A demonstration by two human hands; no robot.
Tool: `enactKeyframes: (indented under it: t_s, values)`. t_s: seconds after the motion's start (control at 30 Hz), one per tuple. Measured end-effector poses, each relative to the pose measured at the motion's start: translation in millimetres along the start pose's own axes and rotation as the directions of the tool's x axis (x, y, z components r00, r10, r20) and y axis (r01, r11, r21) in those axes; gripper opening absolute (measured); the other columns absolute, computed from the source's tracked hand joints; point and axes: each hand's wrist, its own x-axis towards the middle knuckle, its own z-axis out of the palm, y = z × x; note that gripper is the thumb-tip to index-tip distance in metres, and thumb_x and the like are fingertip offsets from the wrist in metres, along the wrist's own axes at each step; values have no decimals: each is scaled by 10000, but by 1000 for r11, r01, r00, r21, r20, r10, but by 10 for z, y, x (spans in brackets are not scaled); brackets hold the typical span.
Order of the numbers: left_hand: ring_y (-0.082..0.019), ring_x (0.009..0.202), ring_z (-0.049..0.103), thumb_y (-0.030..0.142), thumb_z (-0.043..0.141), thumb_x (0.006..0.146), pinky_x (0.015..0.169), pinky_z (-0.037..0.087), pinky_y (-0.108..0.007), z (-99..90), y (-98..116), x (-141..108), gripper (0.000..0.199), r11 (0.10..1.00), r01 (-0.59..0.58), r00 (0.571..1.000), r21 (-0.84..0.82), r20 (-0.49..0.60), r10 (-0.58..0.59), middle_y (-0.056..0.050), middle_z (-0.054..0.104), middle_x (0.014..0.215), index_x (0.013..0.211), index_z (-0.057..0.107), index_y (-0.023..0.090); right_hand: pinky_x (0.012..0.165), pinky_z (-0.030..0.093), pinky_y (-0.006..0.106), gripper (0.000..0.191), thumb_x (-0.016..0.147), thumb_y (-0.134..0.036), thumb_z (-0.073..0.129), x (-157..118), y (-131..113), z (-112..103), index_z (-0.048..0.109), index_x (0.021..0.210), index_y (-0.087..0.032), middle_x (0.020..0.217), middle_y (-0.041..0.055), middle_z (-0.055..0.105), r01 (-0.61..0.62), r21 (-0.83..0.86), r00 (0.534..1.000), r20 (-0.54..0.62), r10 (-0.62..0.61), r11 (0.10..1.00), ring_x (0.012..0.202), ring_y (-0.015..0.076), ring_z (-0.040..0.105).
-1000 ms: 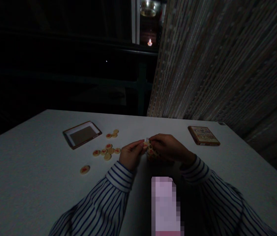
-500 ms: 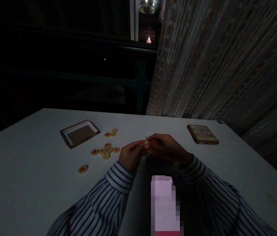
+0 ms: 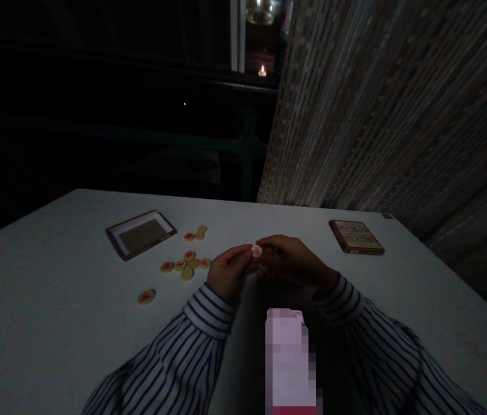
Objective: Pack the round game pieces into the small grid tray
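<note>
My left hand (image 3: 229,271) pinches a round xiangqi piece (image 3: 256,251) with a red character, between thumb and fingers over the table's middle. Close on its right, my right hand (image 3: 295,259) is closed with curled fingers; what these hold is too dark to make out. Below the hands, more pieces show dimly in shadow. On the white table to the left lies a cluster of several xiangqi pieces (image 3: 188,263), some with red characters up. Three pieces (image 3: 199,233) lie behind it, and a single piece (image 3: 146,297) sits nearer me.
An open shallow box part (image 3: 119,246) lies at the back left of the white table (image 3: 74,340). A flat printed box (image 3: 357,236) rests at the back right. A pale pixelated object (image 3: 290,357) is in front of me. A string curtain (image 3: 325,115) hangs behind the table.
The piece in my left fingers has turned, its red-marked face now showing more fully. My right fingers have drawn slightly away from it. The pieces on the left stay put.
</note>
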Motion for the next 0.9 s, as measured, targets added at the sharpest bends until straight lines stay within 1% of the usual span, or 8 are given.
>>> enactKeyframes:
  t_s: [0.13,0.3,0.4,0.5,0.73,0.9]
  values:
    - [-140,675,635,212,744,529,706,502,-267,9,14,-15,295,1000,7,1000,-6,11,-7,-47,696,740,797,662,123,772,418,291,265,782,-299,543,8,23,1,579,1015,-179,954,49,626,104,-81,994,-12,-106,991,872,151,552]
    - [-130,686,634,204,737,542,693,498,-239,9,13,-27,279,1000,3,999,-4,35,-3,-45,696,752,799,663,122,790,417,315,242,793,-277,532,9,33,-10,569,1011,-177,943,53,618,168,-135,985,-13,-171,977,887,164,533]
    - [-117,676,629,207,735,545,665,492,-213,2,7,-24,268,1000,-1,1000,10,22,1,-35,697,746,790,664,125,786,421,317,236,799,-269,525,7,24,-13,564,1012,-176,941,57,615,197,-153,980,-10,-201,968,885,163,532]
    - [-106,657,624,210,732,550,646,487,-199,0,12,-26,259,999,-8,1000,32,3,8,-27,696,728,785,664,126,794,418,318,253,801,-283,523,5,12,-11,554,1025,-170,958,62,608,199,-169,979,-19,-205,965,895,163,529]
    - [-144,680,631,249,745,519,705,500,-275,8,16,-31,302,998,-40,999,55,-15,41,-45,694,736,779,661,120,807,405,326,260,814,-317,501,2,-27,-28,557,1024,-176,965,60,609,174,-179,984,4,-176,968,902,166,523]
    - [-148,676,632,258,747,512,711,500,-284,9,10,-30,311,998,-42,999,51,1,42,-49,695,740,778,662,121,800,408,326,271,815,-319,496,6,-21,-31,563,1026,-162,962,68,609,174,-207,984,14,-175,963,903,169,518]
